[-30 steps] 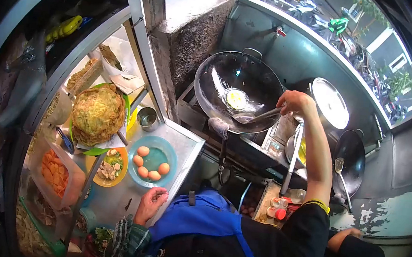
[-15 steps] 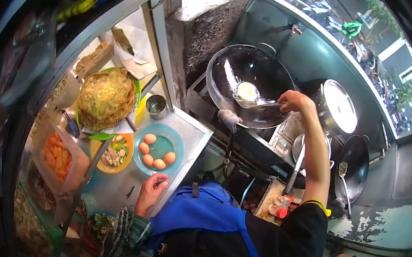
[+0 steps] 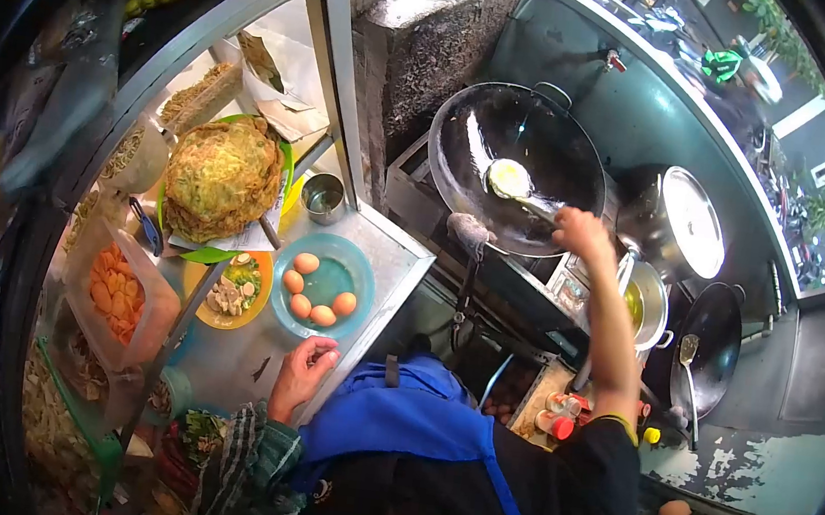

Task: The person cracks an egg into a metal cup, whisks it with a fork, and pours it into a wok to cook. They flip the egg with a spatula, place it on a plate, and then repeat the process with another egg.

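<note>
My right hand [image 3: 584, 235] is closed around the handle of a spatula [image 3: 542, 209], reaching over the near right rim of a large black wok [image 3: 476, 129]. The spatula's blade lies beside a frying egg [image 3: 509, 178] with a pale yellow middle. My left hand [image 3: 305, 372] rests at the edge of the metal counter [image 3: 384, 244], fingers loosely curled, and I see nothing in them. Just beyond it stands a blue bowl [image 3: 339, 262] with several brown eggs [image 3: 323, 316]. A checked cloth or sleeve [image 3: 249, 472] covers the left forearm.
Left of the bowl are an orange plate [image 3: 253, 309] with chopped food, a stack of fried omelettes [image 3: 223, 179] and a metal cup [image 3: 323, 198]. On the right are a lidded pot [image 3: 673, 220], a small pot [image 3: 651, 305], another wok [image 3: 711, 339] and red-capped jars [image 3: 561, 426].
The view has shifted slightly. My right hand has moved toward the wok's near edge with the spatula, and more of the small pot shows. My left hand has hardly moved; its fingers look more curled.
</note>
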Motion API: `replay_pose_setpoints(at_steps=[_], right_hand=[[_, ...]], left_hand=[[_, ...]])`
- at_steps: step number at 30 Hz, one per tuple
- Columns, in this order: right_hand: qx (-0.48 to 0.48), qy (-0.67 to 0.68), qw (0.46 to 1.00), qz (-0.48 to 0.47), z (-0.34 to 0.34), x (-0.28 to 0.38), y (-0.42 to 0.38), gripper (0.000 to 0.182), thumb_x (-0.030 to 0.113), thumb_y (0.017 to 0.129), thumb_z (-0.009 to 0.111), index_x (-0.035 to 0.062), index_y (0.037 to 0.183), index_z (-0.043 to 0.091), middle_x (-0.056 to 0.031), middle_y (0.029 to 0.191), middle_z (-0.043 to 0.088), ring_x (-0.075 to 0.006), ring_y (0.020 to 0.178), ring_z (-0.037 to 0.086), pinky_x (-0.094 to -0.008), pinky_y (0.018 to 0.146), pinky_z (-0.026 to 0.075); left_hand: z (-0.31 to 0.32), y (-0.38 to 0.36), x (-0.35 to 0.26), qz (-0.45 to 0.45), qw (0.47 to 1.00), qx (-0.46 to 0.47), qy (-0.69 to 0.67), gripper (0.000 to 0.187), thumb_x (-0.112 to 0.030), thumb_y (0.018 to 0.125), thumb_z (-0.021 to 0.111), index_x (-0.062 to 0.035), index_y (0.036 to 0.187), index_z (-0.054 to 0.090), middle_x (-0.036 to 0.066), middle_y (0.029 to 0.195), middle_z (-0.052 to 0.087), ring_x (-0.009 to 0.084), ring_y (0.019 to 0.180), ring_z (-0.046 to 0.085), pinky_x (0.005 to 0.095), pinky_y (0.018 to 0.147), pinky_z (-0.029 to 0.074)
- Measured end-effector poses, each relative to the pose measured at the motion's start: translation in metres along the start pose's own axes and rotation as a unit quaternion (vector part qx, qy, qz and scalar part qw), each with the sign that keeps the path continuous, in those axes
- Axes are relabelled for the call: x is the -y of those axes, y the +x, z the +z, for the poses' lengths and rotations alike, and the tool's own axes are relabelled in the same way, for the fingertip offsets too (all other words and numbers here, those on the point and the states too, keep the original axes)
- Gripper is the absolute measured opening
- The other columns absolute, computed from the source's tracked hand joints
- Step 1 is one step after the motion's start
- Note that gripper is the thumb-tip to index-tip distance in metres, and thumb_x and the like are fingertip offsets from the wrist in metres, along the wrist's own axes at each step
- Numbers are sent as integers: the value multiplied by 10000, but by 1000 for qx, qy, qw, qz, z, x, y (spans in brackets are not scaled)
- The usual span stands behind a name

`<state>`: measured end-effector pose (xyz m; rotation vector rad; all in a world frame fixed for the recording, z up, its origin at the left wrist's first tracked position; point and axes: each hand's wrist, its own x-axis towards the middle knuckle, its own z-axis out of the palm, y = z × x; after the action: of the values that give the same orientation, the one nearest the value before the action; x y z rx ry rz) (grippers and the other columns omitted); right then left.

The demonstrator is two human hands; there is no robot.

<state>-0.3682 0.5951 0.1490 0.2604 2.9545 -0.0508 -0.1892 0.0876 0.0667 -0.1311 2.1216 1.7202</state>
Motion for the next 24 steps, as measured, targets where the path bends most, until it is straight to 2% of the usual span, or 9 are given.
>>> replay_pose_setpoints(at_steps=[2, 4, 5, 11, 16, 19, 23, 24], right_hand=[[-46, 45, 996, 60, 38, 16, -7, 311, 183, 779, 707, 140, 1082, 646, -217, 980, 701, -405, 974, 677, -508, 839, 549], [-122, 75, 988, 60, 73, 25, -10, 317, 196, 822, 697, 138, 1114, 588, -225, 947, 686, -428, 925, 673, -533, 789, 541], [-123, 83, 985, 82, 84, 30, -8, 385, 219, 853, 688, 190, 1214, 558, -223, 1009, 671, -464, 949, 642, -547, 829, 516], [-149, 166, 968, 118, 104, 32, -2, 383, 217, 867, 675, 178, 1230, 559, -223, 1035, 665, -436, 968, 643, -524, 845, 506], [-141, 173, 967, 120, 101, 15, -24, 381, 216, 854, 688, 174, 1220, 591, -204, 1074, 678, -398, 1038, 637, -495, 885, 500], [-98, 146, 979, 105, 83, 1, -50, 415, 223, 842, 704, 187, 1241, 594, -168, 1137, 680, -378, 1085, 629, -485, 910, 496], [-92, 112, 985, 96, 47, -13, -85, 380, 228, 817, 723, 175, 1188, 663, -142, 1082, 705, -360, 1017, 658, -467, 895, 508], [-92, 116, 986, 77, 48, -26, -83, 346, 185, 806, 723, 190, 1151, 688, -140, 1065, 710, -364, 990, 667, -468, 880, 524]], left_hand=[[1, 2, -1, 8, 1000, -6, -4, 240, -156, 924, 645, 5, 1102, 638, 71, 918, 709, 133, 845, 662, 300, 785, 528], [-2, 3, 2, 16, 1000, -1, -8, 235, -153, 921, 649, 2, 1098, 642, 67, 892, 698, 135, 827, 657, 298, 775, 527], [-2, 3, 0, 21, 1000, -5, -8, 235, -153, 921, 649, 2, 1098, 642, 67, 892, 698, 135, 827, 657, 298, 775, 527], [-3, 2, -4, 19, 1000, -7, 11, 224, -143, 917, 656, 2, 1088, 648, 64, 886, 688, 133, 821, 651, 296, 765, 526], [-1, -1, 3, 7, 1000, -15, -7, 224, -144, 916, 667, 7, 1080, 644, 69, 887, 684, 136, 806, 653, 299, 755, 527], [-2, -1, 13, 3, 1000, -15, -12, 226, -142, 916, 667, 10, 1081, 640, 71, 893, 684, 136, 804, 655, 298, 758, 528], [-4, -1, 12, -6, 1000, -10, 3, 227, -143, 918, 666, 11, 1082, 637, 70, 899, 685, 137, 806, 656, 299, 761, 529], [-4, 0, 6, -4, 1000, -10, 14, 226, -143, 918, 666, 10, 1082, 636, 72, 905, 688, 138, 808, 657, 300, 763, 530]])
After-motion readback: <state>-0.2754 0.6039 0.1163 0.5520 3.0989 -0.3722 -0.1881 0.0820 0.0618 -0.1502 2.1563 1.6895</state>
